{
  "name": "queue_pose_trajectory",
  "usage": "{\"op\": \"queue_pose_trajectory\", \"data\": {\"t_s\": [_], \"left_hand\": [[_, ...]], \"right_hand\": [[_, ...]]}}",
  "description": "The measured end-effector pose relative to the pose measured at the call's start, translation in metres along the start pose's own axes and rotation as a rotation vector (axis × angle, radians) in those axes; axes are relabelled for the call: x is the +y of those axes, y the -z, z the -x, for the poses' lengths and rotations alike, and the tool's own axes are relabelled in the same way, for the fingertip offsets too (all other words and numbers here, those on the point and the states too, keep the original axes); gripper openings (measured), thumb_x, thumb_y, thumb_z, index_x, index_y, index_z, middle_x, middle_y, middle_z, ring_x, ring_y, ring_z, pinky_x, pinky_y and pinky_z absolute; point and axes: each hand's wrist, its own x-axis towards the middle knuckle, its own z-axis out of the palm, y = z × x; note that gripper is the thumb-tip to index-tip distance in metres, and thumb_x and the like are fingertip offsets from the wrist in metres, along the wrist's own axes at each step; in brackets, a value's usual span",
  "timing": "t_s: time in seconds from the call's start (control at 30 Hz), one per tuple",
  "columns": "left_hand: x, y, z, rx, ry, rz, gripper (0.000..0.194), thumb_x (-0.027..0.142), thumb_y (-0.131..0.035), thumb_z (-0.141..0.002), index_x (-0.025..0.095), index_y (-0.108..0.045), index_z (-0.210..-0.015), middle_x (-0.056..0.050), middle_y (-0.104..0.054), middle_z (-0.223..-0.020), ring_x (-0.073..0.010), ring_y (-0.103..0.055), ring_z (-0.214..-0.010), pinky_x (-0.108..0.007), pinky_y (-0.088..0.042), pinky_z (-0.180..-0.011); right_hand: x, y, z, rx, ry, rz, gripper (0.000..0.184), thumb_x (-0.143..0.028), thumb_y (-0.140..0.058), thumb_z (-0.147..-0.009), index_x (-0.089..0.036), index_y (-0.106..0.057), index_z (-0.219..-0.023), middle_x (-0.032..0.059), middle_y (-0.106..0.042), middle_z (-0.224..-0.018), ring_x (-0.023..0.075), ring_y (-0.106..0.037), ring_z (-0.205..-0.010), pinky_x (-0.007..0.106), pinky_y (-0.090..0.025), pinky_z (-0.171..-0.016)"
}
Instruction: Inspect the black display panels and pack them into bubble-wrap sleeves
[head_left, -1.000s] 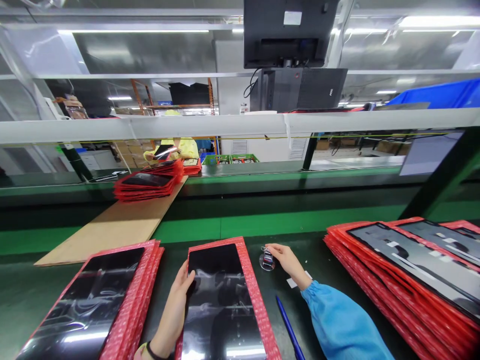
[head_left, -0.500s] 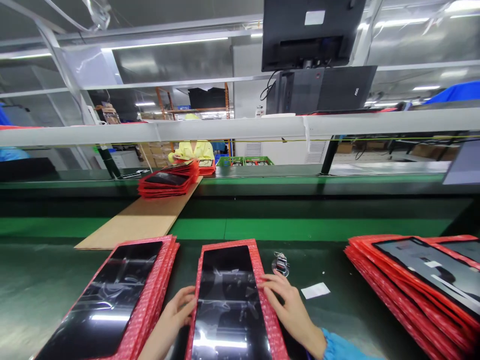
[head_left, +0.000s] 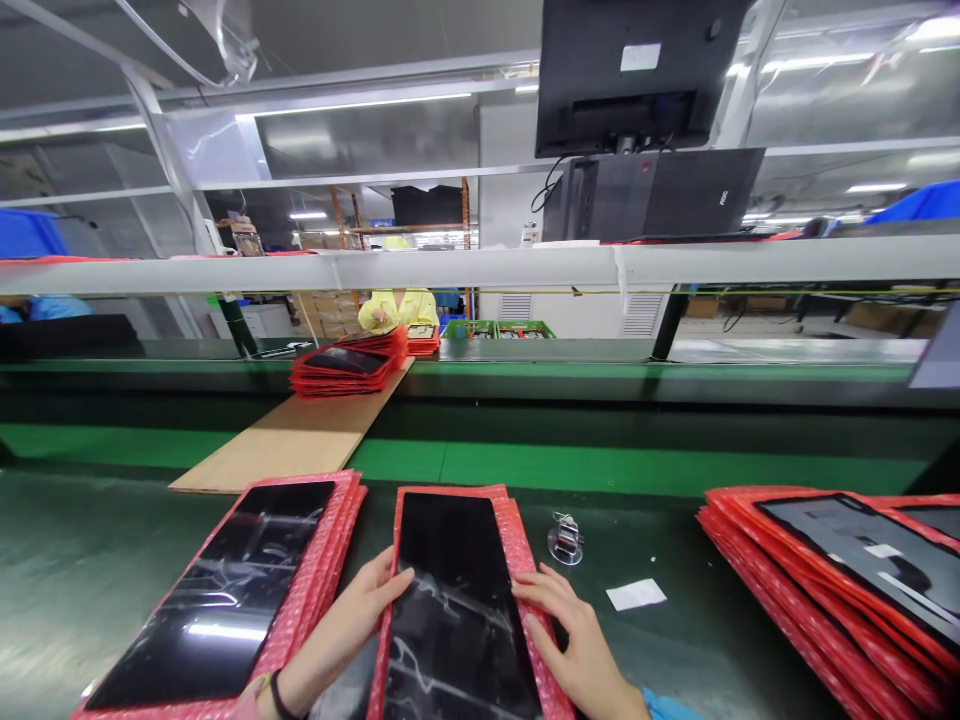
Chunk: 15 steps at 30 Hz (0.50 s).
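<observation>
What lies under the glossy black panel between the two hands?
Red bubble wrap lies under the glossy black panel, showing past its top edge and both sides. The panel's underside and the wrap's middle are covered, so they cannot be seen.

I'm in a factory workshop: a long green desk (head_left: 675, 640) runs before me, stacks of screens (head_left: 217, 590) in red wrap lie on it, a person (head_left: 399, 308) in yellow works across from me, and strip lights (head_left: 360, 104) and a steel rack (head_left: 465, 235) show behind.
</observation>
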Motion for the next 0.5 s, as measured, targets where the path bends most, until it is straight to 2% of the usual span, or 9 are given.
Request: {"op": "queue_pose_trajectory", "data": {"t_s": [0.1, 0.2, 0.3, 0.37, 0.5], "left_hand": [[-0.005, 0.003, -0.005, 0.094, -0.037, -0.024, 0.05, 0.037, -0.08, -0.056, 0.015, -0.068, -0.099, -0.012, -0.067, -0.113, -0.0304, -0.054, -0.116, -0.04, -0.035, -0.103], [-0.008, 0.026, -0.01, 0.263, -0.034, -0.011, 0.046, 0.034, -0.079, -0.056, 0.017, -0.067, -0.097, -0.013, -0.061, -0.125, -0.0294, -0.04, -0.13, -0.04, -0.024, -0.11], [0.001, 0.068, -0.01, 0.369, -0.012, 0.017, 0.047, 0.032, -0.08, -0.054, 0.017, -0.065, -0.096, -0.013, -0.064, -0.12, -0.0293, -0.041, -0.13, -0.039, -0.023, -0.11], [0.013, 0.102, -0.004, 0.384, 0.007, 0.04, 0.05, 0.032, -0.08, -0.052, 0.019, -0.064, -0.098, -0.009, -0.07, -0.111, -0.0284, -0.049, -0.123, -0.038, -0.032, -0.106], [0.037, 0.162, 0.013, 0.461, 0.075, 0.06, 0.055, 0.038, -0.079, -0.049, 0.03, -0.061, -0.101, 0.006, -0.075, -0.084, -0.0268, -0.065, -0.099, -0.041, -0.044, -0.09]], "right_hand": [[-0.002, 0.003, -0.002, 0.034, -0.076, -0.029, 0.024, -0.031, -0.051, -0.086, -0.024, -0.068, -0.102, 0.0085, -0.068, -0.11, 0.0262, -0.059, -0.109, 0.04, -0.043, -0.098], [0.0, 0.005, -0.008, 0.076, -0.159, -0.035, 0.025, -0.035, -0.048, -0.087, -0.02, -0.065, -0.1, 0.0078, -0.069, -0.091, 0.0227, -0.063, -0.083, 0.032, -0.049, -0.075], [0.002, 0.006, -0.014, 0.056, -0.24, -0.03, 0.02, -0.032, -0.051, -0.084, -0.018, -0.064, -0.08, 0.0032, -0.064, -0.067, 0.0184, -0.057, -0.06, 0.027, -0.043, -0.056], [0.002, 0.006, -0.016, 0.011, -0.284, -0.038, 0.018, -0.029, -0.054, -0.079, -0.018, -0.062, -0.067, 0.0009, -0.059, -0.059, 0.016, -0.053, -0.054, 0.025, -0.039, -0.053], [-0.001, 0.004, -0.018, -0.093, -0.353, -0.062, 0.021, -0.028, -0.06, -0.072, -0.017, -0.059, -0.053, -0.0016, -0.053, -0.05, 0.0132, -0.047, -0.049, 0.024, -0.033, -0.05]]}}
